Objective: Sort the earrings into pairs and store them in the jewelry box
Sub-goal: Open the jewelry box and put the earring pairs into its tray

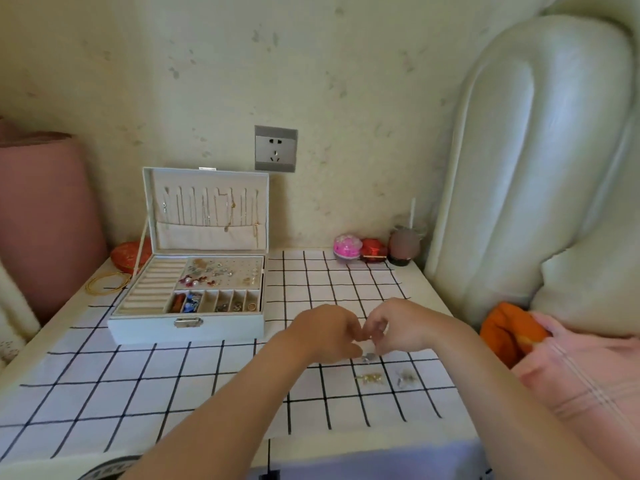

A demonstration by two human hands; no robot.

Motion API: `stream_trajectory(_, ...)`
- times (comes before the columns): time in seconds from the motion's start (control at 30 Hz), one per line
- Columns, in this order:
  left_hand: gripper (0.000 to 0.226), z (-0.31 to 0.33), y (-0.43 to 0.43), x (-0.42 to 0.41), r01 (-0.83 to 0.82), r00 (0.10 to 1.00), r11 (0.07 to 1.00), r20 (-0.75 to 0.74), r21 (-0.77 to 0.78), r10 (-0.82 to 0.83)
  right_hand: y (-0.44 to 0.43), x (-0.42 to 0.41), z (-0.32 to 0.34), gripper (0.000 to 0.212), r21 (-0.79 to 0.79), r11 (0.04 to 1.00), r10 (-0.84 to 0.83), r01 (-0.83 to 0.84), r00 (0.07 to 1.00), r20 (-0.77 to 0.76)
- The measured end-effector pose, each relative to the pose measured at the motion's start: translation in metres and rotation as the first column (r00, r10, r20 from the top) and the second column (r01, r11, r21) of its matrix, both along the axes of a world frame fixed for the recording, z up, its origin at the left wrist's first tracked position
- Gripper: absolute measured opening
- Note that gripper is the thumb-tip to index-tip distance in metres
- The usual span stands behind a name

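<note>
The left forearm [225, 410] rises from the lower left and the right forearm [502, 403] from the lower right; both are bare and slant inward. The left hand [325, 332] is held back upward, fingers curled down and to the right; the right hand [401, 327] mirrors it, fingers curled to the left. The two sets of fingertips meet; whether they pinch anything cannot be told.

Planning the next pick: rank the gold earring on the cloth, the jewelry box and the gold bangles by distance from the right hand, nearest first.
1. gold earring: just on the person's side of the right hand.
2. jewelry box: off to the left, lid open.
3. gold bangles: beyond the box, at the far left.
</note>
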State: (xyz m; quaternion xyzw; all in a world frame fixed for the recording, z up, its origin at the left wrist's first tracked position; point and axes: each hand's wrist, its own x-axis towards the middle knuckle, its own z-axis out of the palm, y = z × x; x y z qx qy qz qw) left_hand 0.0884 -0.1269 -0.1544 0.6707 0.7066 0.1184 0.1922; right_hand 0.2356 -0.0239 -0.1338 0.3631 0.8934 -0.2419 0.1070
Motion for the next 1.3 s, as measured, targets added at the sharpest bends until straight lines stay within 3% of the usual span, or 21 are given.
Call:
stream_trajectory(0.13,0.031,-0.012,0.006,0.014,-0.06,0.998,0.996,0.012,-0.066,0.061,-0.004,-0.005,-0.006,0.015,0.02,1.0,0.004,-0.006,0.997,0.071)
stream_trajectory(0.37,0.016,-0.024,0.009,0.016,-0.139,0.987,0.988,0.079,-0.061,0.143,-0.003,-0.013,-0.006,0.013,0.015,1.0,-0.023,0.021,0.995,0.1)
stream_trajectory(0.5,0.013,-0.019,0.006,0.001,-0.105,0.985,0.993,0.13,-0.052,0.111,-0.005,-0.016,-0.002,0.011,0.025,0.999,-0.035,0.035,0.999,0.013)
stream_trajectory(0.63,0.013,-0.008,0.001,-0.019,-0.166,0.959,0.985,0.242,0.056,0.148,-0.01,-0.025,0.001,0.015,0.02,0.996,-0.083,0.088,0.977,-0.197)
stream_trajectory(0.8,0.012,0.004,-0.015,-0.047,-0.301,0.892,0.929,0.407,0.214,0.196,-0.012,-0.042,0.005,0.017,-0.062,0.992,-0.125,0.109,0.898,-0.421)
stream_trajectory(1.0,0.01,0.013,-0.031,-0.081,-0.421,0.836,0.85,0.499,0.317,0.228,-0.023,-0.075,0.018,0.021,-0.118,0.993,-0.092,0.027,0.809,-0.581)
stream_trajectory(1.3,0.009,0.029,-0.056,-0.128,-0.554,0.723,0.733,0.665,0.395,0.188,-0.043,-0.142,0.028,0.006,-0.455,0.89,-0.359,-0.044,0.549,-0.755)
